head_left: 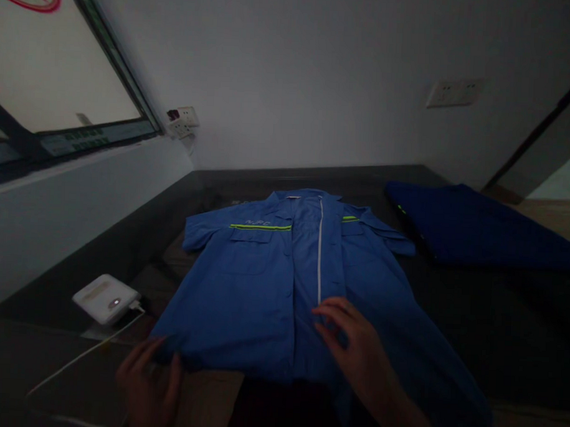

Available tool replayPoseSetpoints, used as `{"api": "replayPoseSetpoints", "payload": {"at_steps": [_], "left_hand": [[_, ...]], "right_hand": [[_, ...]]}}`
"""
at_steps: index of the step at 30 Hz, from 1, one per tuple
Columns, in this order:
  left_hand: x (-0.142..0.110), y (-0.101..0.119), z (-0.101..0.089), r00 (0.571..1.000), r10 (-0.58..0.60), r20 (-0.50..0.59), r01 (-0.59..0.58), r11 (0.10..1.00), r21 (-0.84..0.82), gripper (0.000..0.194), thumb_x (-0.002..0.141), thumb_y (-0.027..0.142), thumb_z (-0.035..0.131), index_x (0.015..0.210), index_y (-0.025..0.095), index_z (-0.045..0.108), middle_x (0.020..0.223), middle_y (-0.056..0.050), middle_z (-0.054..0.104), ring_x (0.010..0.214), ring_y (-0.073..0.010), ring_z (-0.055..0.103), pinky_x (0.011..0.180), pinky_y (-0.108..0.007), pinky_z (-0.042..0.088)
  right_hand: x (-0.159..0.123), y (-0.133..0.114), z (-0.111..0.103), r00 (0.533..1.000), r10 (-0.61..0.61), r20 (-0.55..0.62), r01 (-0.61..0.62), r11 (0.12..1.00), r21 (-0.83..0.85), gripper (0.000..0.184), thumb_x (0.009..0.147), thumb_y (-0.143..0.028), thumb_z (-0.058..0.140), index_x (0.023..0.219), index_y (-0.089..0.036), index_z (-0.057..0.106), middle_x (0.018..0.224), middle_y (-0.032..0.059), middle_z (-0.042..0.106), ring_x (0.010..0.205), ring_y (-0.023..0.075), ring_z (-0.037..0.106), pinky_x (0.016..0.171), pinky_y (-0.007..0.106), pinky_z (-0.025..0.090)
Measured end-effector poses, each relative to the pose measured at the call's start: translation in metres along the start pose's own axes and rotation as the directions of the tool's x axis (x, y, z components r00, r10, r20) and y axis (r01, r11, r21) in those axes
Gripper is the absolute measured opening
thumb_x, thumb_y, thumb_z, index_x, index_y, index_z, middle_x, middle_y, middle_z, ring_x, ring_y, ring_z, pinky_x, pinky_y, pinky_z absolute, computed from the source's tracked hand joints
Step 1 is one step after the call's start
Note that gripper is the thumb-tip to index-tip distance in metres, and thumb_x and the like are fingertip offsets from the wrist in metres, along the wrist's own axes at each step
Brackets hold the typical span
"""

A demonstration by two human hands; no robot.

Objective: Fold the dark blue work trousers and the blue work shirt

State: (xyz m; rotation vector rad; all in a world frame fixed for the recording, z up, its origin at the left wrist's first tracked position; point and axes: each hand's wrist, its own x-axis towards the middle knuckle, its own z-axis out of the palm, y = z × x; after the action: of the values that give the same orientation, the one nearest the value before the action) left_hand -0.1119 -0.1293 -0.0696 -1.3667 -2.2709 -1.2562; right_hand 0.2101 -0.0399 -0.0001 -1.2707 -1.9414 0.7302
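Dark tabletop is bearing an opened blue shirt between two hands

In the head view, a pale wall point(293, 102) is rising behind a dark table point(472, 332), and a window point(65, 69) is slanting across the upper left. A short-sleeved blue shirt point(249, 287) is lying on the table, its collar pointing toward the wall and its front gaping around a white strip point(319, 258). Bright yellow-green bands are crossing its chest.

The left hand point(150, 383) is reaching the shirt's lower left corner with bent fingers; blur and shadow are hiding whether it is pinching the hem. The right hand point(355, 347) is hovering or resting at the strip's lower end, thumb and fingertips standing slightly apart and seeming open; whether they are touching the cloth, I cannot tell.

A white device point(105, 297) is sitting near the left side of the shirt, its cable point(81, 356) trailing toward the near side. A dark blue cloth point(476, 229) is lying beyond the right sleeve.

As a judgement, an uneven pull on the corner could be skewing the hem or creasing the loose front. A forearm sweeping left could be snagging the cable and dragging the device.
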Motion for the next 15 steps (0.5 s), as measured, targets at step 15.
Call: {"api": "replayPoseSetpoints", "payload": {"at_steps": [15], "left_hand": [[0.084, 0.264, 0.107, 0.48, 0.675, 0.56, -0.503, 0.735, -0.454, 0.025, 0.091, 0.023, 0.041, 0.11, 0.021, 0.057, 0.105, -0.005, 0.063, 0.089, -0.016, 0.06, 0.082, -0.028, 0.047]], "right_hand": [[-0.059, 0.019, -0.039, 0.935, 0.282, 0.217, -0.279, 0.959, -0.043, 0.019, 0.088, -0.03, 0.045, 0.08, -0.023, 0.061, 0.071, 0.0003, 0.071, 0.065, 0.0173, 0.068, 0.059, 0.024, 0.047]]}}
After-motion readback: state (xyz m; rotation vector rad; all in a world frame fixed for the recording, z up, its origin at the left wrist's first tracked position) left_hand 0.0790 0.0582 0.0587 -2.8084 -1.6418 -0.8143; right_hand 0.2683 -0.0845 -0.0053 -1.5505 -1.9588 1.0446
